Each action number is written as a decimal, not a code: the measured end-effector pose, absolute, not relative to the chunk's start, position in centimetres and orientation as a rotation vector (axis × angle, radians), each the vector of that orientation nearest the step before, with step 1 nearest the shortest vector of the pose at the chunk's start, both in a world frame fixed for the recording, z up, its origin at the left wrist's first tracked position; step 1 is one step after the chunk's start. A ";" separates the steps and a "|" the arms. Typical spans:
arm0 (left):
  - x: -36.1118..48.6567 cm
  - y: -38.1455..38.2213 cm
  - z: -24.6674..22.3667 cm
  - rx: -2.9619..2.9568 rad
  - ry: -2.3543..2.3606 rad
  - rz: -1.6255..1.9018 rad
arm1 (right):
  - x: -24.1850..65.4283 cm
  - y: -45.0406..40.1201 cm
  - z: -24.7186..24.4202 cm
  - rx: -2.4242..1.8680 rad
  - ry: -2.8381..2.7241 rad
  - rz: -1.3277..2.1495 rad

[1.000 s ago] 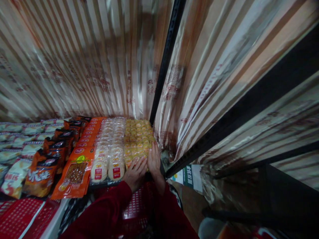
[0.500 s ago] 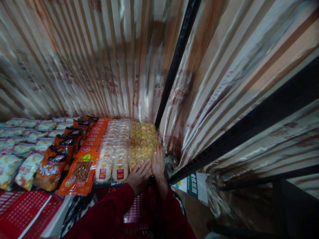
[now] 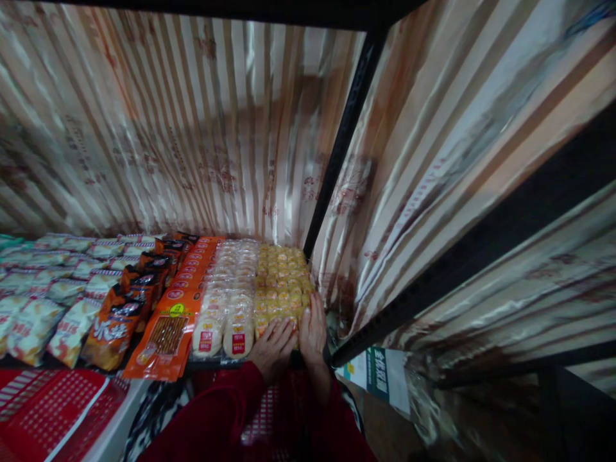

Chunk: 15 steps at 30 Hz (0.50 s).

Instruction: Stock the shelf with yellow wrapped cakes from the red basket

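My left hand lies over the front edge of a block of small yellow-wrapped snack packs, its fingers stretched out on them. Along the right side of the same block, my right hand rests with straight fingers pointing away from me. Neither hand is wrapped around anything. Just left of the block stand rows of round white packaged cakes in clear film. Beside those, orange packets of brown sticks overlap in a row. The print on the yellow packs is too small to read.
Orange-and-black snack bags and white snack bags fill the shelf's left. Red plastic baskets sit below. A black shelf post and a slanting black bar stand right, with striped plastic sheeting behind.
The view has shifted slightly, so the shelf goods sit a little lower and further right. Both hands keep nearly the same place against the yellow packs.
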State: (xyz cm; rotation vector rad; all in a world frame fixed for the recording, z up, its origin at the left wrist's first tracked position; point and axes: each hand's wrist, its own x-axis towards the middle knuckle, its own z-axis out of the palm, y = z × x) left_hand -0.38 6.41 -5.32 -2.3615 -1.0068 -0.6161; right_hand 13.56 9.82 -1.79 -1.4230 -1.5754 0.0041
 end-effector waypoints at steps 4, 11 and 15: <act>-0.4 6.2 -4.8 -2.330 -0.963 -0.655 | 13.3 7.8 -2.7 -1.451 -1.584 -0.002; -1.1 5.1 -3.9 -2.349 -0.906 -0.603 | 12.6 4.3 -5.2 -1.415 -1.632 -0.056; -2.2 3.7 -4.4 -2.307 -1.026 -0.701 | 11.4 2.8 -5.6 -1.393 -1.684 -0.061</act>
